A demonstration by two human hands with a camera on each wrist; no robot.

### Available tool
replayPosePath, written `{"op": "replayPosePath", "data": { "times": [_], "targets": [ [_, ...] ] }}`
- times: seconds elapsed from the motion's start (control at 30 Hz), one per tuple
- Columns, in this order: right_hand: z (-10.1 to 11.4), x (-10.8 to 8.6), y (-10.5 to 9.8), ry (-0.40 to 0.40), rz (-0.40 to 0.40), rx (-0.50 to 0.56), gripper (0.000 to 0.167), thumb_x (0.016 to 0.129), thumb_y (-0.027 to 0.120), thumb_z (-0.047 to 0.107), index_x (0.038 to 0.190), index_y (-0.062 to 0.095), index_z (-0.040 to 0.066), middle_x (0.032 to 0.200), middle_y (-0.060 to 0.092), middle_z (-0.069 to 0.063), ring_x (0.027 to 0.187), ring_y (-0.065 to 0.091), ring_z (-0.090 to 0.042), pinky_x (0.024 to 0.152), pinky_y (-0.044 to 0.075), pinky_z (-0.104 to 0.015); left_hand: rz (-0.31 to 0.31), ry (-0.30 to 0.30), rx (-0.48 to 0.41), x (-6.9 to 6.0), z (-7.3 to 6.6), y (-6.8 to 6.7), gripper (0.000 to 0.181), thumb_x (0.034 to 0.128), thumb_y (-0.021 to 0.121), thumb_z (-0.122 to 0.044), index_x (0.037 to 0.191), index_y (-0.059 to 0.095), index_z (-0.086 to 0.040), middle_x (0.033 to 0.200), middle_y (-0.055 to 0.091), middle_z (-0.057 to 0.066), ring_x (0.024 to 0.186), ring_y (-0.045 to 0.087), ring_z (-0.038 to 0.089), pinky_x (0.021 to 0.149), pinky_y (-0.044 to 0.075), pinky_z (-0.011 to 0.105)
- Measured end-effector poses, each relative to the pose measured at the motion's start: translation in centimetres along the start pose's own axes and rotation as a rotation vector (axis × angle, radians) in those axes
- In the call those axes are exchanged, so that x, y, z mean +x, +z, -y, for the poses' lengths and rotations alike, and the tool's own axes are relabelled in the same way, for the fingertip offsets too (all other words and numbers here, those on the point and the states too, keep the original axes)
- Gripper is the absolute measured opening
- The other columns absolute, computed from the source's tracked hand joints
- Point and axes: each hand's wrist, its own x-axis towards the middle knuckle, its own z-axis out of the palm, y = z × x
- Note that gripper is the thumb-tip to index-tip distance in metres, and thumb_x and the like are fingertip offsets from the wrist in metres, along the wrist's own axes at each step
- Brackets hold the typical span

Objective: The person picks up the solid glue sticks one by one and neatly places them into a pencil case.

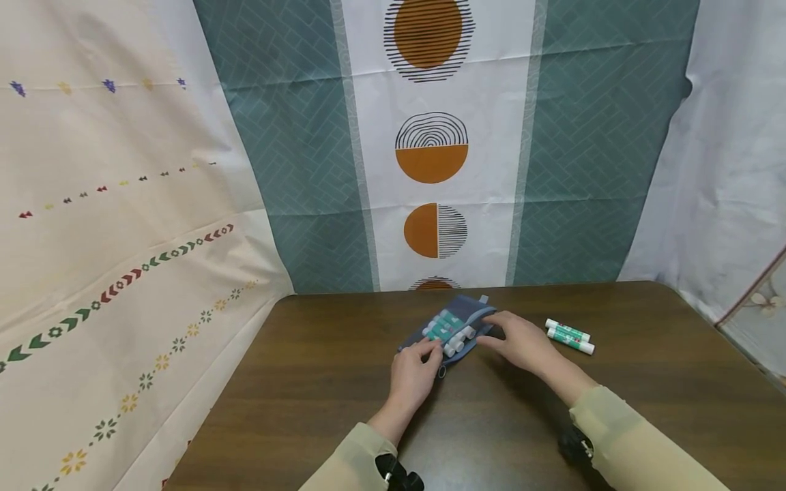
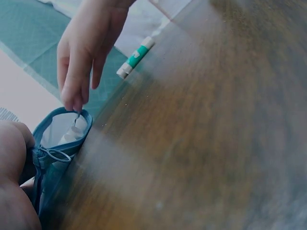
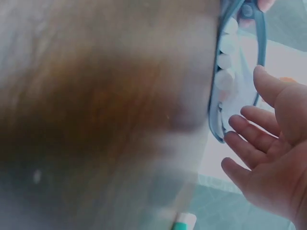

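Observation:
A blue zip pouch [image 1: 471,308] with a see-through side lies on the brown table, its mouth spread toward the right hand. Several white-and-green tubes [image 1: 445,326] are inside; their white ends [image 3: 224,80] line up in the right wrist view. The left hand [image 1: 411,375] pinches the pouch's near corner by the zip pull [image 2: 58,154]. At the far right end of the opening is the right hand [image 1: 522,342], fingers loosely extended and touching or very near the rim [image 3: 261,43]; nothing is held in it.
Two more white-and-green tubes [image 1: 570,335] lie side by side on the table [image 1: 645,382], right of the right hand. Patterned cloths [image 1: 307,136] hang behind the table's back edge and along the left side. A white cloth [image 1: 724,170] hangs at the right.

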Motion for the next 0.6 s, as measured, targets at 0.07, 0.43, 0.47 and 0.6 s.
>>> {"op": "replayPosePath", "data": {
  "times": [0.07,0.43,0.47,0.6],
  "targets": [
    [-0.1,-0.4,-0.6,-0.004,-0.008,0.005,0.058,0.105,0.077,0.042,0.145,0.070,0.001,0.146,0.067,-0.024,0.135,0.064,-0.046,0.106,0.053,-0.066,0.006,-0.016,0.005,0.0,-0.2,-0.1,0.023,0.1053,0.071,-0.024,0.116,0.089,-0.016,0.121,0.082,-0.001,0.129,0.073,0.026,0.115,0.050,0.059],
    [-1.9,-3.0,-3.3,0.029,-0.040,0.006,0.069,0.105,0.073,0.052,0.151,0.064,0.002,0.153,0.060,-0.027,0.141,0.056,-0.052,0.109,0.047,-0.072,0.008,-0.030,0.003,0.1,-0.3,-0.1,0.022,0.1058,0.072,-0.023,0.117,0.089,-0.016,0.123,0.082,0.001,0.130,0.072,0.026,0.116,0.050,0.058],
    [-2.2,-3.2,-3.5,0.034,-0.044,-0.001,0.070,0.104,0.073,0.054,0.152,0.064,0.002,0.154,0.060,-0.027,0.141,0.056,-0.052,0.108,0.047,-0.073,0.008,-0.029,0.001,0.1,-0.3,-0.1,0.022,0.1058,0.072,-0.023,0.117,0.089,-0.015,0.123,0.082,0.001,0.130,0.072,0.026,0.116,0.050,0.058],
    [-3.1,-4.3,-4.4,0.054,-0.051,-0.024,0.072,0.104,0.073,0.056,0.152,0.064,0.003,0.153,0.060,-0.027,0.135,0.060,-0.052,0.101,0.050,-0.075,0.013,-0.027,-0.004,0.0,-0.5,-0.2,0.022,0.1057,0.071,-0.023,0.116,0.089,-0.016,0.124,0.081,0.002,0.130,0.072,0.027,0.116,0.050,0.057]
  ]
}}
